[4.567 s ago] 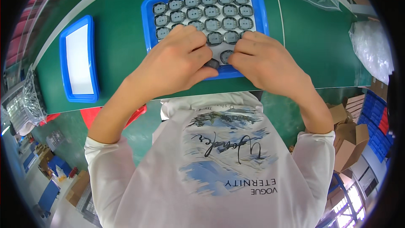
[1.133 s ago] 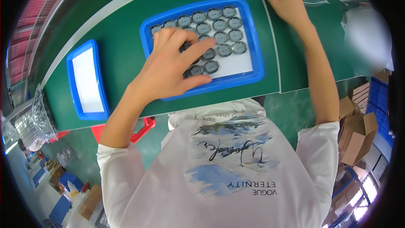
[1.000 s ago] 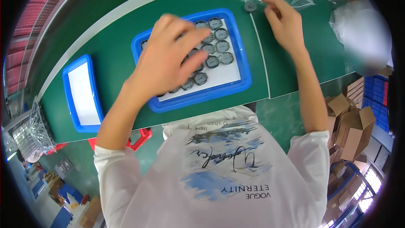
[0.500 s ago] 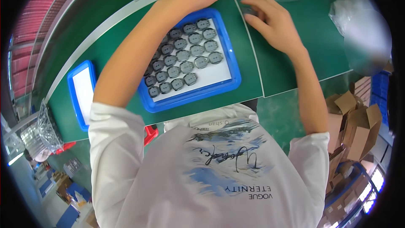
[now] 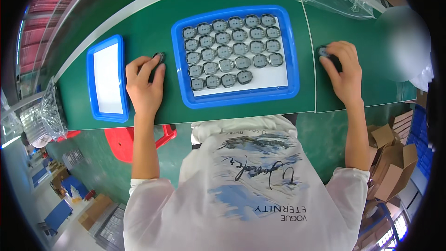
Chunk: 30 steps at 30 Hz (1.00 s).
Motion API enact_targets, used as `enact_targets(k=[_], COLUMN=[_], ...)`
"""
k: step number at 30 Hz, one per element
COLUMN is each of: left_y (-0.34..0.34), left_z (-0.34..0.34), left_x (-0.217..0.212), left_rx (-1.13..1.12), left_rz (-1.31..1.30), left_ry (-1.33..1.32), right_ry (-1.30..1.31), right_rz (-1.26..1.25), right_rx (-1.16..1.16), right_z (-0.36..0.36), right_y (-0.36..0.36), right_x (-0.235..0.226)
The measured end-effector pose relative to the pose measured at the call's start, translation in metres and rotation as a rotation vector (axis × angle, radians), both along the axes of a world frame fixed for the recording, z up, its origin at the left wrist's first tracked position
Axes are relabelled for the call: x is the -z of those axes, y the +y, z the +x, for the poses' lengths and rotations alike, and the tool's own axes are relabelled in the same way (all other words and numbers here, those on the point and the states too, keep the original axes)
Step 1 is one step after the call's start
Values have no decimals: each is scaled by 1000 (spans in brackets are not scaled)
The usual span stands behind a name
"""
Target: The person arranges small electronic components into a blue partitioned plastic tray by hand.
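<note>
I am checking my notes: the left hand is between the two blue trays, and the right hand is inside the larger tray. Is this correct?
Not entirely: the head view shows the right hand over the green table, to the right of the larger tray, not inside it. The left hand is between that tray and the smaller tray.

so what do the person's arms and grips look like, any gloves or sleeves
Left grip and right grip are bare hands: no gloves, and no watch or bracelet visible. The forearms are bare too. The loose white sleeves end near the elbows and look plain, while the white shirt has a blue-and-grey painterly print with dark lettering.
</note>
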<state>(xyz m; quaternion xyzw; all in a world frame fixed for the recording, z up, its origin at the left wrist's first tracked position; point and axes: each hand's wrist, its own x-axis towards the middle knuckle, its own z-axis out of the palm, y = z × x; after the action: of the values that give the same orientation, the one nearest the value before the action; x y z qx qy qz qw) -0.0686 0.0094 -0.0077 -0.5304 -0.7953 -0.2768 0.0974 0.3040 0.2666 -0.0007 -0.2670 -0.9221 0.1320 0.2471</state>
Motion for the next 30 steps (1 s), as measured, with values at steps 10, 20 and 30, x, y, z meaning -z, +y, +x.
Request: enact_targets(k=[10,20,30], left_y=[36,87,85], left_z=[72,115,107], left_x=[-54,-14,-17], left_rx=[462,789,761], left_rz=[105,15,-46], left_ry=[-186,-153,-176], right_ry=[182,-20,-46], right_rz=[-204,-205,-206], right_rx=[-33,-352,-367], right_z=[-16,-57,-70], right_y=[-43,-50,-50], right_x=[-33,-23,-16])
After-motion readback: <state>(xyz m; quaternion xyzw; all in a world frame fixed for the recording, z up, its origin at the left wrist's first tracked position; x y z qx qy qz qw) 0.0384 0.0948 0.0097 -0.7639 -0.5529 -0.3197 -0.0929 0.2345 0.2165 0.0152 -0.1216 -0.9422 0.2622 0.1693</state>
